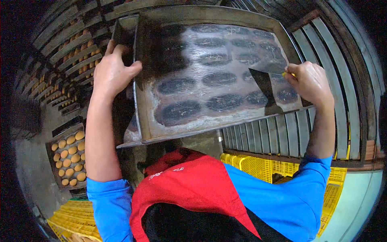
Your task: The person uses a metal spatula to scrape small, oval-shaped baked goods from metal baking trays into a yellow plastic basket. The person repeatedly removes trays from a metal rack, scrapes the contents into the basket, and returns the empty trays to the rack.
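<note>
A large rack of flat grey metal slats (350, 105) is seen to the right. In front of it, at upper middle, is placed a broad rectangular baking tray (203, 68) of worn grey metal, its floor marked with rows of dark oval stains; its right end overlaps the slats, though whether its weight is borne by them cannot be told. It should be judged stiff, fairly heavy and awkward for its breadth, unlikely to break but perhaps slick where the floor shines. A hold is best taken low on the upright side walls, at opposite sides, with care for the thin rims. Beneath, open-mesh yellow plastic crates (258, 166) are seen, and well apart, at lower left, round golden-brown buns (72, 150) are set out in rows. By the bare left hand (113, 70), the tray's left edge is steadied, thumb laid at the rim and fingers spread outward; what is done by its hidden fingers cannot be told. In the right hand (312, 80), closed near the right wall, a thin grey-bladed scraper with a yellow handle (287, 74) is gripped; it should be light, its flat blade slightly springy, and best held by that handle.
</note>
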`<control>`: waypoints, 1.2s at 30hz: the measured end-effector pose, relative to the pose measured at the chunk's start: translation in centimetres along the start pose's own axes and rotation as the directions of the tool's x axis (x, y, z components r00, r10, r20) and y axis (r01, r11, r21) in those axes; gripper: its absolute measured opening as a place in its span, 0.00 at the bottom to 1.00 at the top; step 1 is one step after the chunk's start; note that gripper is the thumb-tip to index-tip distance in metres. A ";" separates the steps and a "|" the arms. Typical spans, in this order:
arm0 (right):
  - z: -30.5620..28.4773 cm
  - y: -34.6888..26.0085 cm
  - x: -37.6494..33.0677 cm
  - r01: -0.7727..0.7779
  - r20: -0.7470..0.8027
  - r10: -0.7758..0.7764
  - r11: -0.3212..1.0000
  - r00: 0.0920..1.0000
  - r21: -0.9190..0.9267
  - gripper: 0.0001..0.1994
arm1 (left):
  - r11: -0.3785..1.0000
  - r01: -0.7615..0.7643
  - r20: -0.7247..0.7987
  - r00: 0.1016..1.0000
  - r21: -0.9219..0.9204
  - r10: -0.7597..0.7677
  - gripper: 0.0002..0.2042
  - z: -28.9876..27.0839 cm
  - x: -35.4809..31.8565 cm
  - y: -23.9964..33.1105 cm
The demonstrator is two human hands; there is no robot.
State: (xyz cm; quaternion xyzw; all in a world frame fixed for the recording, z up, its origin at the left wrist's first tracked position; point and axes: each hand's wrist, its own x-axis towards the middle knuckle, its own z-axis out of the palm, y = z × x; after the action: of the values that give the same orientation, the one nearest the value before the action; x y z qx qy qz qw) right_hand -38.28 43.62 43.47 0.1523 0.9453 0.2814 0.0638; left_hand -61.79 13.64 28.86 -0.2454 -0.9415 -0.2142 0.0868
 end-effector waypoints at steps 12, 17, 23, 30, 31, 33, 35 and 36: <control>-0.3 -2.3 2.6 0.236 -0.090 -0.233 0.971 0.968 0.029 0.09 | 1.000 0.015 0.043 0.999 0.007 -0.015 0.28 -0.5 0.2 0.6; -1.7 -7.4 8.6 0.396 -0.224 -0.392 0.918 0.892 -0.026 0.09 | 0.999 0.030 0.048 0.998 0.019 -0.031 0.28 -0.4 0.2 0.2; -3.1 -11.2 13.0 0.514 -0.294 -0.513 0.854 0.806 -0.080 0.10 | 1.000 0.018 -0.020 1.000 0.023 -0.018 0.28 0.5 0.1 -0.5; -6.3 -13.1 12.4 0.485 -0.166 -0.490 0.872 0.856 -0.070 0.10 | 0.985 -0.039 -0.150 0.989 -0.171 0.013 0.30 0.5 0.2 -1.5; -6.3 -13.6 12.6 0.472 -0.184 -0.475 0.879 0.860 -0.063 0.10 | 0.967 -0.068 -0.227 0.974 -0.244 0.011 0.31 0.3 -0.1 -2.1; -6.4 -14.1 13.0 0.444 -0.219 -0.445 0.894 0.868 -0.055 0.10 | 0.875 -0.074 -0.287 0.955 -0.479 -0.076 0.29 -0.8 -1.3 -3.8; -8.4 -13.7 12.1 0.415 -0.224 -0.420 0.907 0.879 -0.075 0.12 | 0.843 -0.096 -0.390 0.910 -0.530 -0.142 0.27 -0.1 -4.9 -8.2; -9.0 -13.1 12.2 0.385 -0.186 -0.394 0.919 0.900 -0.081 0.12 | 0.754 -0.017 -0.307 0.919 -0.657 -0.247 0.25 0.2 -7.7 -9.8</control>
State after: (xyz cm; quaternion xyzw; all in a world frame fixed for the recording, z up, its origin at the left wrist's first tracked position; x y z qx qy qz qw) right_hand -54.95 32.53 43.37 -0.0701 0.9521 0.2965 0.0272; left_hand -60.05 2.74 23.10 -0.1548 -0.7880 -0.5737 0.1614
